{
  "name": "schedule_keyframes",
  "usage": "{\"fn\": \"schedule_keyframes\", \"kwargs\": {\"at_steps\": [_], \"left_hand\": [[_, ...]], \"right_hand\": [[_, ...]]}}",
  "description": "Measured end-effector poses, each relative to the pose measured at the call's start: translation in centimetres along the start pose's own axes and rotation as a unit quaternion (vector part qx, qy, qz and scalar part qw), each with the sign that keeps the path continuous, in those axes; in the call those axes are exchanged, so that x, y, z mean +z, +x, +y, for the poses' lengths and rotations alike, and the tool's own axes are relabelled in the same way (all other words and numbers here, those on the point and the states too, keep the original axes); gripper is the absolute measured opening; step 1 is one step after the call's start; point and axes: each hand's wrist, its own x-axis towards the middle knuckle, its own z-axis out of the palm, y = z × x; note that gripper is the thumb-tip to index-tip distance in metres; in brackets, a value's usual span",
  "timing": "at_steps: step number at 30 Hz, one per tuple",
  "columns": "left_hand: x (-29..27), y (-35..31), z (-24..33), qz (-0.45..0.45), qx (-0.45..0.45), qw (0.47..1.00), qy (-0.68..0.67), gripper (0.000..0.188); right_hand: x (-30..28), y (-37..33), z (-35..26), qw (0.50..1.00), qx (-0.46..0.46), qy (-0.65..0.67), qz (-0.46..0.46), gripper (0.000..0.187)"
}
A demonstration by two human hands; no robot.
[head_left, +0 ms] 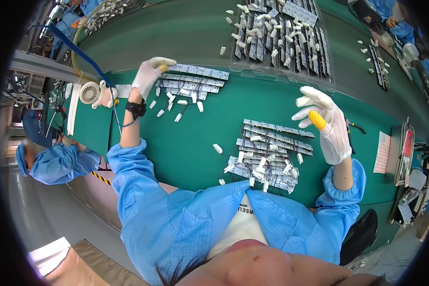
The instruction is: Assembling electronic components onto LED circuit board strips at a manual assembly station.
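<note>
Over the green tabletop (pixel 195 148), the left hand (pixel 150 74) pinches one end of a circuit strip (pixel 202 72). The right hand (pixel 330 131) hovers near a hand tool (pixel 358 128), fingers loosely spread.

Dark, partly hidden lettering (pixel 244 209) marks the white shirt (pixel 231 226)

Bright, even light covers the green work surface (pixel 190 148); straight edges curve toward the black rim, perhaps slightly soft.
</note>
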Motion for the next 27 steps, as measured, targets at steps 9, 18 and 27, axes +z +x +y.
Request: {"fn": "schedule_keyframes", "kwargs": {"at_steps": [9, 18, 27], "left_hand": [[4.0, -2.2, 2.4, -0.068, 0.284, 0.897, 0.33, 0.079], [-0.6, 14.8, -8.0, 0.251, -0.031, 0.914, -0.318, 0.059], [6.8, 3.7, 2.2, 0.186, 0.259, 0.897, 0.306, 0.064]], "right_hand": [[-0.9, -0.3, -0.4, 0.998, 0.042, 0.044, 0.02, 0.056], [-2.6, 1.5, 2.2, 0.995, 0.033, 0.076, -0.064, 0.039], [-32.9, 4.5, 9.2, 0.647, 0.144, -0.611, 0.433, 0.116]]}}
